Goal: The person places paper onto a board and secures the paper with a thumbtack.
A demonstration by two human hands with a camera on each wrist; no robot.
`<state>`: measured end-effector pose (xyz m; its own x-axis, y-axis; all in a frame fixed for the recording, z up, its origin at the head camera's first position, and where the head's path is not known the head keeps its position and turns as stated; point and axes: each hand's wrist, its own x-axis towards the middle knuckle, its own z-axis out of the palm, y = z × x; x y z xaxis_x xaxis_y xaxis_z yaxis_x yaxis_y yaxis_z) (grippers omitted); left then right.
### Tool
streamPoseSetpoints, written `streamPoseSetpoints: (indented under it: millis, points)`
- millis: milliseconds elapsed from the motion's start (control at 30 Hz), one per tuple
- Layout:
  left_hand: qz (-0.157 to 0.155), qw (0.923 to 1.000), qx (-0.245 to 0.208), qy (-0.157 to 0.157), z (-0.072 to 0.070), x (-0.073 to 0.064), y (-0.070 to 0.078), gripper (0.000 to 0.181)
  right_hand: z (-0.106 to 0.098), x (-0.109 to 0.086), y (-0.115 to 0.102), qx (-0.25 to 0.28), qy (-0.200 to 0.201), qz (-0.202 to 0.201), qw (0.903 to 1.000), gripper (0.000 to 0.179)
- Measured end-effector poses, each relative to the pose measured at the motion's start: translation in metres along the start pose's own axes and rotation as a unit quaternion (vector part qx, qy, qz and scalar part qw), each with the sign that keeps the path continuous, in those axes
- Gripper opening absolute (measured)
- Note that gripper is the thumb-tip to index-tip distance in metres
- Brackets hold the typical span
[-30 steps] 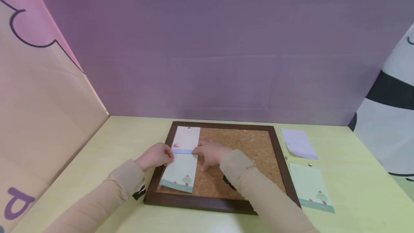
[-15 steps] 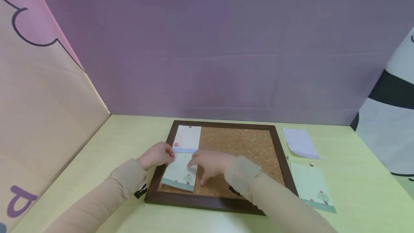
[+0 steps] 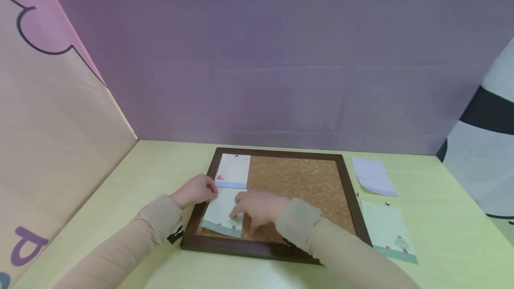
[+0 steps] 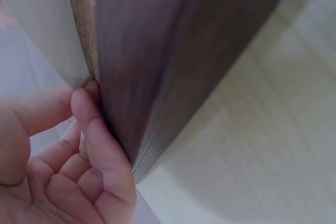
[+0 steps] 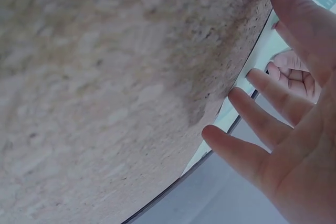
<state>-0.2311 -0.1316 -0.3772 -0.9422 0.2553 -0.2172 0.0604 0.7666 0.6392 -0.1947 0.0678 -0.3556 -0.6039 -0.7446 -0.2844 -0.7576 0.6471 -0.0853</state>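
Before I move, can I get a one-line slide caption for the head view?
Left hand pinches a green note by its corner on a framed corkboard; right hand over the note's edge.

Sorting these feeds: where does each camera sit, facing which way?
Head: worn on the head, facing forward and down at the corkboard; left hand, right hand, sleeves show.
Left wrist: worn there, facing the left hand pinching a green-edged sheet.
Right wrist: worn there, facing the right hand and corkboard.
All three show the left hand.
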Motion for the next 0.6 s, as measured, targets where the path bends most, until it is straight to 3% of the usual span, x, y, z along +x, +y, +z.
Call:
streamPoseSetpoints:
  millis: [133,367,600]
  points:
    - [-0.004,1.0,0.007,-0.001,-0.001,0.0,0.0,0.004,-0.002,0.0,-0.003,-0.007,0.008,0.0,0.9999,0.059]
    - [0.021,0.9989,0.022,-0.035,-0.01,0.0,-0.004,0.016,-0.001,0.002,-0.006,-0.004,0.012,0.008,0.9999,0.058]
    - [0.022,0.999,0.029,-0.026,-0.023,-0.002,-0.008,0.019,-0.002,0.002,-0.008,0.004,0.011,0.016,0.9998,0.058]
